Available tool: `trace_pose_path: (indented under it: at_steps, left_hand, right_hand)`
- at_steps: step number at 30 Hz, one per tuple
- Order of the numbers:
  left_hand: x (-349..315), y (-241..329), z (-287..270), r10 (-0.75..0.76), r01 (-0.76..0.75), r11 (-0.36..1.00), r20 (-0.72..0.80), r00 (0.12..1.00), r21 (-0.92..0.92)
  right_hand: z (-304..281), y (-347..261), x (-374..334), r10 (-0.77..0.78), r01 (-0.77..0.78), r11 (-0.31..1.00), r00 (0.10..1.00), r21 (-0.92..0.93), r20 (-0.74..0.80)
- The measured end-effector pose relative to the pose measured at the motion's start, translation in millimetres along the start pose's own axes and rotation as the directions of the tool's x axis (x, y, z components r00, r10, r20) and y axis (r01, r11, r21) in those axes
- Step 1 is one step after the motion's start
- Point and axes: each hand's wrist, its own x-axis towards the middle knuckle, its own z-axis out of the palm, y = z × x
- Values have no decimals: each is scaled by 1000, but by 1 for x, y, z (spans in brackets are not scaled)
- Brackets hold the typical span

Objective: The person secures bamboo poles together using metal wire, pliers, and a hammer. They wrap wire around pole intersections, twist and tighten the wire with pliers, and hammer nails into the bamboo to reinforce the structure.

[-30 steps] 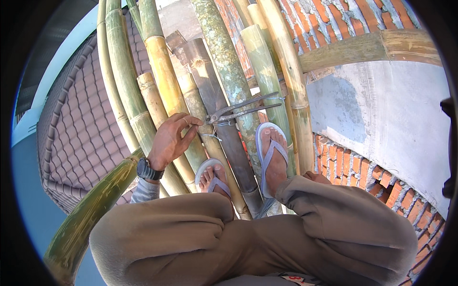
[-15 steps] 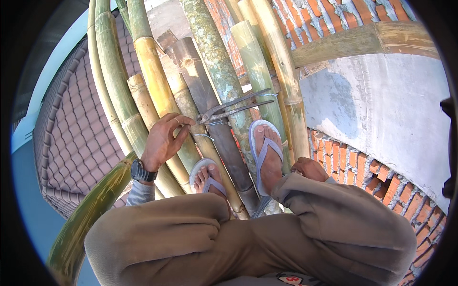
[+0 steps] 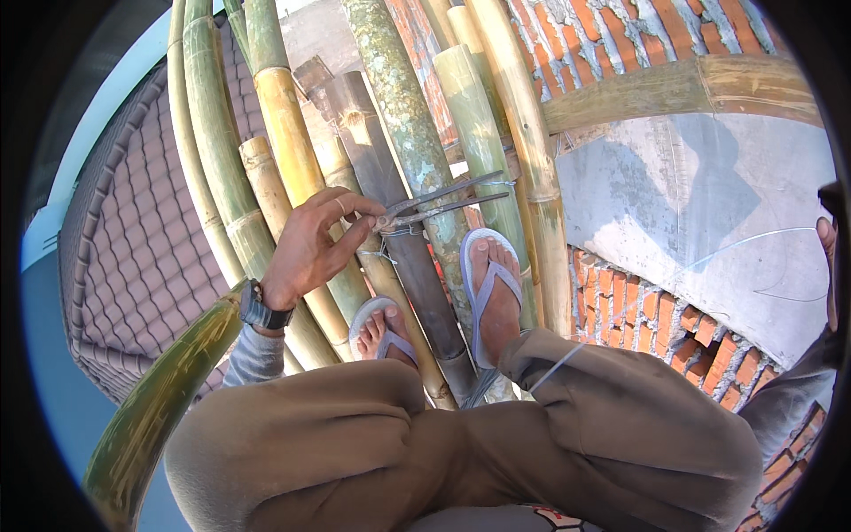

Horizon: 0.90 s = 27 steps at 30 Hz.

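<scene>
Thumb and fingers of my left hand (image 3: 321,238) close on the head of the metal pincers (image 3: 434,202), which lie across the bamboo poles with their handles spread to the right. Beneath the pincers, thin wire (image 3: 379,254) is wound around the poles. At the far right rim, my right hand (image 3: 828,266) is partly cut off, its fingers curled at the end of a long thin wire strand (image 3: 678,273). That strand runs up from beside my right knee. A bundle of wire (image 3: 481,390) lies between my feet.
My sandaled feet rest on the bamboo poles (image 3: 292,133) and a dark pole (image 3: 417,293). A lichen-spotted trunk (image 3: 390,80) lies alongside. A brick wall (image 3: 631,306) and grey slab (image 3: 700,191) are to the right, a tiled roof (image 3: 146,230) to the left.
My right hand has swung from beside my right foot out to the far right, drawing out the wire strand. My left hand has shifted slightly right, onto the pincers' head.
</scene>
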Motion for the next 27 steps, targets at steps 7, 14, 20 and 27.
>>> trace_pose_path:
  at_steps: [7, 14, 20, 27]
  left_hand:
    - [-16, 38, -46, 184, 186, 744, 464, 866, -642]
    - [3, 95, -1, 210, 348, 498, 500, 840, -794]
    - [28, 98, -2, 123, 504, 222, 536, 835, -835]
    - [15, 74, -24, -357, -251, -244, -153, 921, -937]
  right_hand:
    - [100, -116, 53, -384, 387, 920, 854, -64, -351]
    - [77, -246, 108, -120, 315, 296, 949, 902, -292]
    - [50, -273, 139, -510, 53, -613, 736, 788, -445]
    - [70, -239, 116, -410, -89, -458, 904, 884, -122]
